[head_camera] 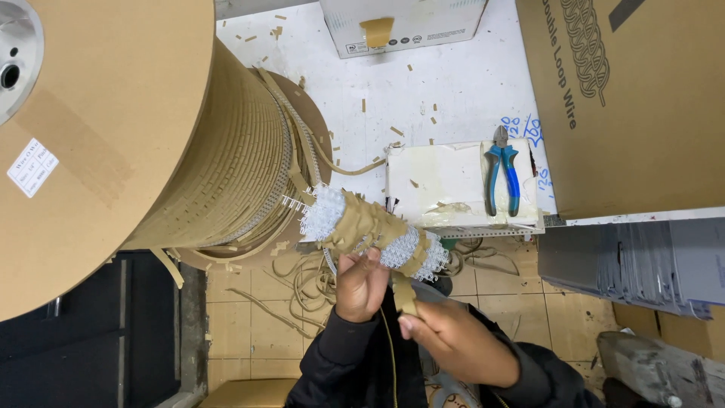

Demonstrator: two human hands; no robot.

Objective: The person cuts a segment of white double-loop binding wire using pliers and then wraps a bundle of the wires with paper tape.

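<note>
White wire binding (332, 215), a run of small loops partly wrapped in brown paper strip (361, 221), lies across the middle of our view, slanting from the big spool down to the right. We see it held up in the air above the tiled floor (249, 302), just in front of the table edge. Our left hand (360, 285) is closed around the underside of the wire binding, fingers curled up onto it near its middle. Our right hand (453, 336) sits lower and to the right, pinching a hanging end of the brown paper strip between thumb and fingers, just below the binding. Both arms wear dark sleeves (332, 363).

To the left stands a large cardboard spool (113, 121), wound with more of the looped wire and paper; the binding we hold runs straight off it. Loose curls of paper strip lie heaped on the floor under the spool. Behind the binding sits a small white box (445, 185) on the white table (438, 83), and on that box rest blue-handled cutters (501, 177), well apart from both hands. Scraps of brown paper dot the tabletop. A tall brown carton (634, 106) fills the upper right, a white carton (400, 23) stands at the top, and a stack of grey sheets (642, 261) lies at the right.
</note>
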